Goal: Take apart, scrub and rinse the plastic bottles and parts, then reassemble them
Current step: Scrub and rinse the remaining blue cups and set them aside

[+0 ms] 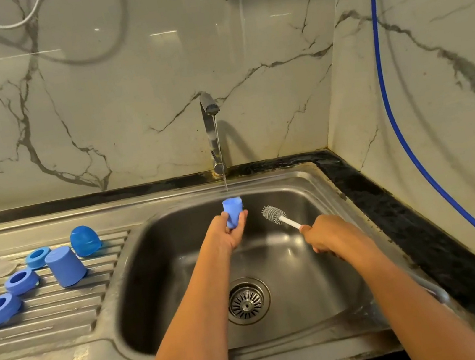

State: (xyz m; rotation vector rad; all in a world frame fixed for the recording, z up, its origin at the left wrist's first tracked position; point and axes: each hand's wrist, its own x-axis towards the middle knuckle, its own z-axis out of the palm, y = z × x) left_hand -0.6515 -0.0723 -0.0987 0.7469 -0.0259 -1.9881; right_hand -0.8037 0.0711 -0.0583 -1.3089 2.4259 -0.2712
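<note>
Two slender forearms show, bare along their whole visible length: the left forearm (190,321) and the right forearm (402,287). The left hand (229,235) and the right hand (324,233) are bare as well; the nails are too small to make out.

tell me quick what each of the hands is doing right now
Left hand: grips the small blue bottle under the running tap.
Right hand: grips the handle of the bottle brush, held beside the bottle.
</note>
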